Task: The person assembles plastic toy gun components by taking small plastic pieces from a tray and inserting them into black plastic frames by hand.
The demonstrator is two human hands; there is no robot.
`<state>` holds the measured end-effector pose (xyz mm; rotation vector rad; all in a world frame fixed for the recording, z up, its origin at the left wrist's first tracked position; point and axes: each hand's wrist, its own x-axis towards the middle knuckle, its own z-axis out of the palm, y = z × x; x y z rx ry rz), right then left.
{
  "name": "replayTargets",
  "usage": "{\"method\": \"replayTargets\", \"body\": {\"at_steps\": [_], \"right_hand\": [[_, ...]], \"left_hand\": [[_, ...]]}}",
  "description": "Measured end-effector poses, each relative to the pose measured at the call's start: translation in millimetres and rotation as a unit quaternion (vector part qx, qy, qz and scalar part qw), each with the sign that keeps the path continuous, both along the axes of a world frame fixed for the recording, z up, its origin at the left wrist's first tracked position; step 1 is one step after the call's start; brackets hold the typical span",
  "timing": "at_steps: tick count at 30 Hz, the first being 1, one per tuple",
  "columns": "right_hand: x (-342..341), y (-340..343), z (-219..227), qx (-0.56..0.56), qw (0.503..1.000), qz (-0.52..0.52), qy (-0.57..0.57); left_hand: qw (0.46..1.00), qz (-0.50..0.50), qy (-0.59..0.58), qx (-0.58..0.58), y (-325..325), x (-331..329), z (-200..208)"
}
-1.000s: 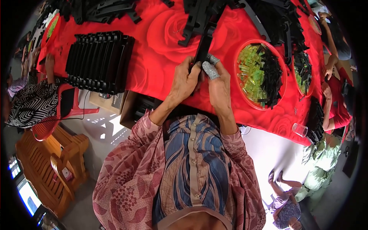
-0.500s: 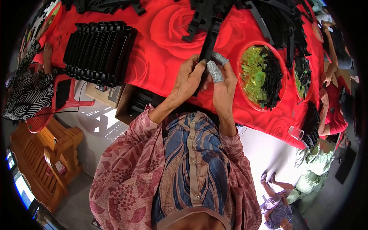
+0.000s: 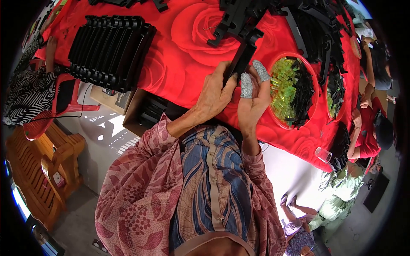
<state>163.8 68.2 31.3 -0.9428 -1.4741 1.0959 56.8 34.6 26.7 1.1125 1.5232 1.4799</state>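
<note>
My left hand [image 3: 213, 94] is closed on a long black plastic bar [image 3: 244, 54], which slants up and away over the red table. The thumb presses along its near end. Close to the bar's right side is my right hand [image 3: 253, 99], with grey coverings on the tips of thumb and forefinger. Those two fingers stand apart, with the others half curled and partly hidden behind the thumb; whether they touch the bar is unclear. Just right of this hand sits a round tub [image 3: 317, 94] with yellow-green clear pieces [image 3: 282, 91] and thin black pieces [image 3: 302, 91].
On the left lies a neat row of black bars [image 3: 112, 53]. Loose black bars [image 3: 314, 32] pile up along the far side. A second tub [image 3: 335, 96] and a clear cup [image 3: 323, 155] are at the right. An open carton [image 3: 136, 113] stands below the table edge. Other people sit at both sides.
My right hand has shifted right, its thumb and forefinger now farther from the bar. The bar has tilted more to the right in my left hand. The whole view has turned slightly.
</note>
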Motion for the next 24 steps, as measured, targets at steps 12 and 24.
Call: {"method": "replayTargets", "body": {"at_steps": [12,24], "right_hand": [[-2,6,1,0.213,0.924,-0.053,-0.313],[11,7,-1,0.100,0.932,0.005,-0.347]], "left_hand": [[0.995,-0.028,0.098,-0.009,-2,-4,-9],[0.987,-0.074,0.132,-0.048,0,2,-13]]}}
